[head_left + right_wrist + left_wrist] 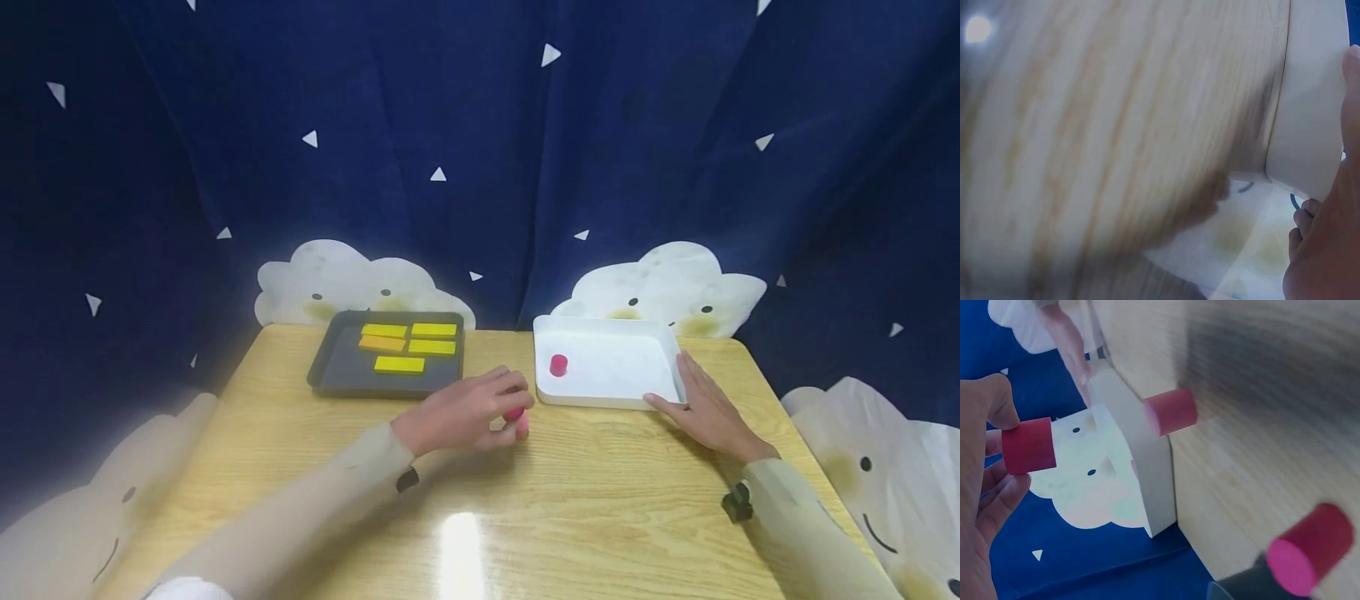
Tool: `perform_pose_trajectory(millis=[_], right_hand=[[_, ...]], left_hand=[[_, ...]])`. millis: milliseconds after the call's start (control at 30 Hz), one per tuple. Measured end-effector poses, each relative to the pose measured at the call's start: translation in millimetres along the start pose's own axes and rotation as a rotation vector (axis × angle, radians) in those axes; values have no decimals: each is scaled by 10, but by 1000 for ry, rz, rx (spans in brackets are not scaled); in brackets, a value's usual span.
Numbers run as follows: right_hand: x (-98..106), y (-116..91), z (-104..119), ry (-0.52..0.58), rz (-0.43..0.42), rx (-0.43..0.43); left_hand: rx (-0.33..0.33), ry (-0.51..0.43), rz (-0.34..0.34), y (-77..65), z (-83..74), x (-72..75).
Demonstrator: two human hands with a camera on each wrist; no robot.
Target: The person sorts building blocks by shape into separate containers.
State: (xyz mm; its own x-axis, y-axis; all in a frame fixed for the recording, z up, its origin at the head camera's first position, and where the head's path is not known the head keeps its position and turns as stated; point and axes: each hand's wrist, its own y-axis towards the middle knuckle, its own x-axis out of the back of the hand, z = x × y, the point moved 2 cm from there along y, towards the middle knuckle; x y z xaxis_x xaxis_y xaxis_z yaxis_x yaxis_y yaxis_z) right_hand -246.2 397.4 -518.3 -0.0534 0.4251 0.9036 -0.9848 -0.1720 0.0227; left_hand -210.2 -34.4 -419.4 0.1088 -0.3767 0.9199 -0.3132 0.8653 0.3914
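Note:
My left hand [468, 412] pinches a red cylinder block [1030, 445] between thumb and fingers, in the air left of the white tray [600, 403]. In the left wrist view, a second red cylinder [1175, 411] stands on the table close to the tray's side, and a third red cylinder [1322, 540] stands farther off. Below the hand in the head view, a pink cylinder end [523, 423] shows, partly covered by fingers. Inside the white tray, near its left end, is another red cylinder [558, 365]. My right hand [708, 412] rests straight-fingered against the tray's right side, thumb at the front rim.
At the back left of the wooden table [600, 500] lies a dark grey tray [345, 379] holding several yellow blocks [399, 365] and an orange block [382, 342]. A dark blue curtain [465, 108] with white clouds hangs behind the table's back edge.

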Motion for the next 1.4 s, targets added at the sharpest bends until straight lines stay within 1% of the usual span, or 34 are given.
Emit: perform_pose_trajectory(millis=[300,467,600,700,833,967,1133,1267,1400], right_hand=[[-13,2,-23,-7,0,-1],[-3,11,-23,-1,0,-2],[6,19,-10,2,-2,-5],[5,28,-5,-1,1,-6],[5,38,-2,-10,2,-3],[9,39,-6,-12,-3,-1],[20,29,-10,-3,-5,-3],[14,24,-14,4,-2,-6],[-4,8,-15,5,7,-9]], left_hand=[[-22,-2,-10,384,127,-50],[-24,-40,-48,616,218,-76],[13,-72,-68,768,307,-126],[54,-77,-62,856,372,-187],[99,-58,-46,967,442,-267],[122,-39,-30,1091,504,-338],[143,-70,-19,1260,599,-447],[163,-84,0,1378,672,-564],[187,-60,38,1483,713,-693]])
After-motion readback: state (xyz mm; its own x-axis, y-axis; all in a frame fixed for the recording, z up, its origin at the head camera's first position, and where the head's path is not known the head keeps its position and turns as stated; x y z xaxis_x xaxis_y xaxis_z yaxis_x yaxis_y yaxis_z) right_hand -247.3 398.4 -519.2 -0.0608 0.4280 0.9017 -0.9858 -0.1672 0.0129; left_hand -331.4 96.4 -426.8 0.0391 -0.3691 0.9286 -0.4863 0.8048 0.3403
